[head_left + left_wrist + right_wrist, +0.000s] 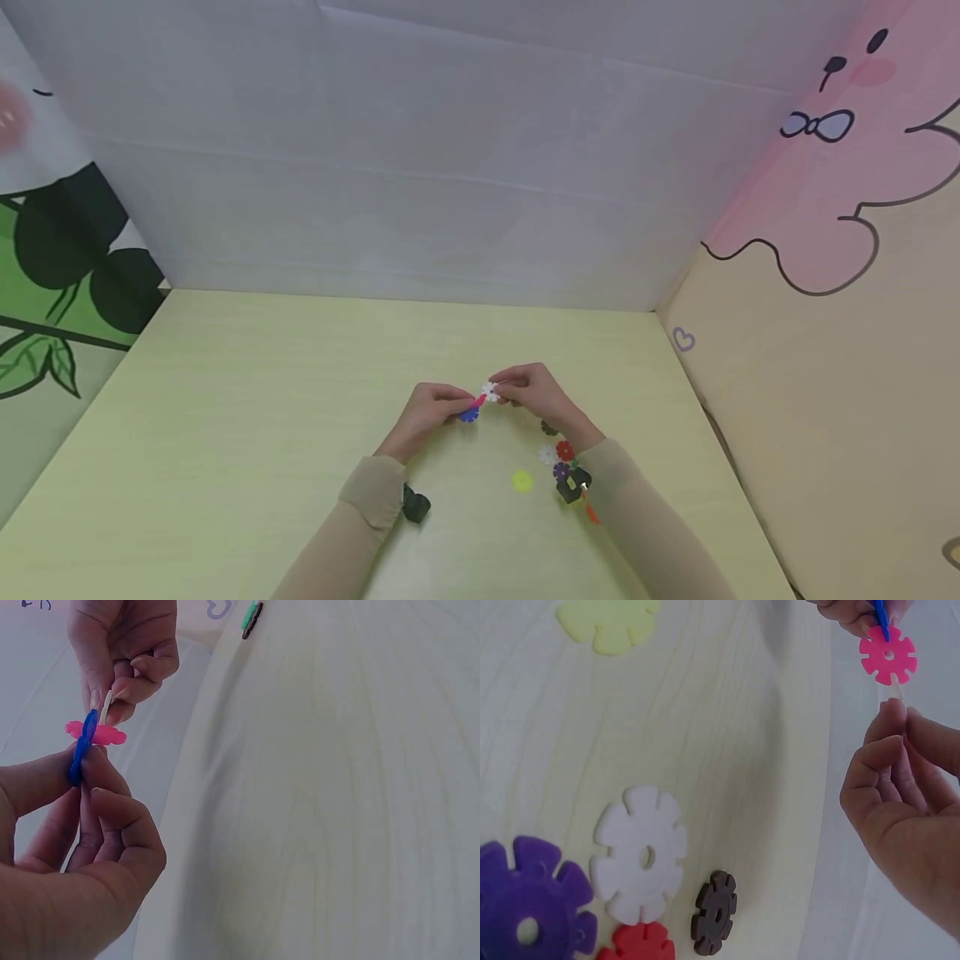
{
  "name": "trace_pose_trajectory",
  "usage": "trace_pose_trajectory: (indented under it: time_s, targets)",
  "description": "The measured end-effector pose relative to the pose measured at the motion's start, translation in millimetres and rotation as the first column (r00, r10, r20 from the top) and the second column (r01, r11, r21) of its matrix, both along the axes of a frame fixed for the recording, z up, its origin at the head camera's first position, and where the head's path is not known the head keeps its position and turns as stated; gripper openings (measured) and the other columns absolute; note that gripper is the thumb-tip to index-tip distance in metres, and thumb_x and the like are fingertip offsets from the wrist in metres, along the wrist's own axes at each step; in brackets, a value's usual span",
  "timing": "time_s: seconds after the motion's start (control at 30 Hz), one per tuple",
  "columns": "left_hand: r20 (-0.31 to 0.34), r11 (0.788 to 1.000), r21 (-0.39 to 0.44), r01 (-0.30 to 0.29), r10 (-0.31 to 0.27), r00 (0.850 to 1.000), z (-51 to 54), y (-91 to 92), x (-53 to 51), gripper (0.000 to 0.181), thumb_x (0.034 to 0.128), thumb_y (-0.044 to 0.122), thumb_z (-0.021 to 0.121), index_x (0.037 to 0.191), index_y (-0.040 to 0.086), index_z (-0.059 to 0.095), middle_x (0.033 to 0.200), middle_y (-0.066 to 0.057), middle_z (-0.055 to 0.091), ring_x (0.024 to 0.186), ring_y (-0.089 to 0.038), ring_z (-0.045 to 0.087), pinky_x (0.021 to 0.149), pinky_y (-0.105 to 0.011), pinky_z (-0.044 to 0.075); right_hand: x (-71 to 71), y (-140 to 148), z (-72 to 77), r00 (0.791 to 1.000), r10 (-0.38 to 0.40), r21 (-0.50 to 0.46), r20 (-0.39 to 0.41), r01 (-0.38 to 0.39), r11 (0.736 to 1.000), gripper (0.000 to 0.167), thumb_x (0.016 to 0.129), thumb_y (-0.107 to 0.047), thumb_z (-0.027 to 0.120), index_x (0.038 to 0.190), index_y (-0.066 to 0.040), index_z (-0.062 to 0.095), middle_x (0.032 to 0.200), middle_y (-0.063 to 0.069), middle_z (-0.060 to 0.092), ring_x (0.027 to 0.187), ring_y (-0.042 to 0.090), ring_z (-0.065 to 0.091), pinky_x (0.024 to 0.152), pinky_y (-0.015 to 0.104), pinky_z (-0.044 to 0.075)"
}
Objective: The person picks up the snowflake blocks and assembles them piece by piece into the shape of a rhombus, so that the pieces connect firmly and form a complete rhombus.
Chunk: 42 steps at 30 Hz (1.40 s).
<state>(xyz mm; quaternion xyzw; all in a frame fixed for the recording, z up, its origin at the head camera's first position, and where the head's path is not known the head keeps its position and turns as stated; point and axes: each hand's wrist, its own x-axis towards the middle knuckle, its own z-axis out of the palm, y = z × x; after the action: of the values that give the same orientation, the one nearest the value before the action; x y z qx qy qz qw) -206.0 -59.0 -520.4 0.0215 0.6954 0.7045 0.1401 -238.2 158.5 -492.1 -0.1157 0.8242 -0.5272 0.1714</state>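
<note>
Above the table, my left hand [431, 408] pinches a blue notched flower disc [76, 769] between thumb and fingertips. A pink flower disc [874, 661] is joined crosswise to the blue one. My right hand [536, 392] pinches a white flower disc [491, 392] by its edge. In the right wrist view, that white disc is seen edge-on and meets the pink disc at a rim notch. How deep it sits in the notch I cannot tell. Both hands are close together, with the pink disc between them.
Loose discs lie on the table near my right forearm: yellow [522, 481], white [626, 844], purple [562, 907], red [641, 945] and dark brown [715, 911]. An orange one [592, 514] and a green one [249, 615] are partly seen. Printed walls stand around the table.
</note>
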Motion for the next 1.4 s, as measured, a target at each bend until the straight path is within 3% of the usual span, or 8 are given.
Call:
trace_pose_trajectory:
  time_s: [0.2, 0.43, 0.63, 1.07, 1.4]
  targets:
    - [-0.024, 1.000, -0.002, -0.031, 0.031, 0.999, -2.1, 3.2, 1.0, 0.017, 0.0838, 0.011, 0.074, 0.092, -0.003, 0.074, 0.088, -0.011, 0.070, 0.077, -0.017, 0.064, 0.078, -0.041, 0.051, -1.2, -0.4, -4.6, 1.000, -0.016, 0.023, -0.003, 0.016, 1.000, 0.021, 0.092, -0.015, 0.065, 0.111, -0.006, 0.070, 0.090, 0.003, 0.071, 0.084, 0.026, 0.066, 0.077, 0.046, 0.051]
    - [-0.046, 0.997, 0.023, -0.072, 0.073, 0.996, -5.0, 5.3, 0.6, 0.013, 0.0828, 0.007, 0.074, 0.090, -0.004, 0.074, 0.088, -0.013, 0.070, 0.075, -0.018, 0.064, 0.076, -0.041, 0.052, -0.2, -3.0, -0.7, 1.000, -0.025, 0.031, -0.016, 0.026, 0.999, 0.020, 0.092, -0.013, 0.065, 0.110, -0.005, 0.070, 0.091, 0.003, 0.071, 0.080, 0.020, 0.065, 0.078, 0.049, 0.050]
    - [-0.027, 0.996, 0.010, -0.094, 0.094, 0.995, -5.2, 6.1, 0.2, 0.008, 0.0820, 0.006, 0.074, 0.087, -0.001, 0.075, 0.088, -0.011, 0.070, 0.076, -0.018, 0.064, 0.071, -0.034, 0.053, 1.8, -4.8, 3.6, 0.999, -0.020, 0.042, -0.026, 0.021, 0.999, 0.020, 0.091, -0.014, 0.066, 0.109, -0.005, 0.070, 0.092, 0.002, 0.071, 0.082, 0.021, 0.065, 0.080, 0.050, 0.048]
    - [-0.026, 0.993, 0.022, -0.118, 0.119, 0.993, -2.3, 7.4, 5.0, 0.008, 0.0809, 0.005, 0.075, 0.085, -0.002, 0.074, 0.086, -0.012, 0.069, 0.075, -0.020, 0.065, 0.068, -0.030, 0.053, 1.6, -7.2, 0.6, 0.999, -0.008, 0.086, -0.042, 0.012, 0.996, 0.019, 0.091, -0.012, 0.066, 0.108, -0.005, 0.070, 0.090, 0.002, 0.070, 0.081, 0.022, 0.065, 0.077, 0.049, 0.049]
    - [-0.016, 0.988, -0.058, -0.144, 0.144, 0.990, -0.1, 8.1, 4.4, 0.006, 0.0809, 0.009, 0.076, 0.083, 0.003, 0.076, 0.085, -0.007, 0.070, 0.081, -0.020, 0.061, 0.067, -0.028, 0.049, 2.0, -10.6, 2.6, 0.998, -0.027, 0.074, -0.048, 0.031, 0.997, 0.017, 0.091, -0.010, 0.066, 0.106, -0.003, 0.071, 0.091, 0.005, 0.070, 0.079, 0.020, 0.065, 0.074, 0.049, 0.049]
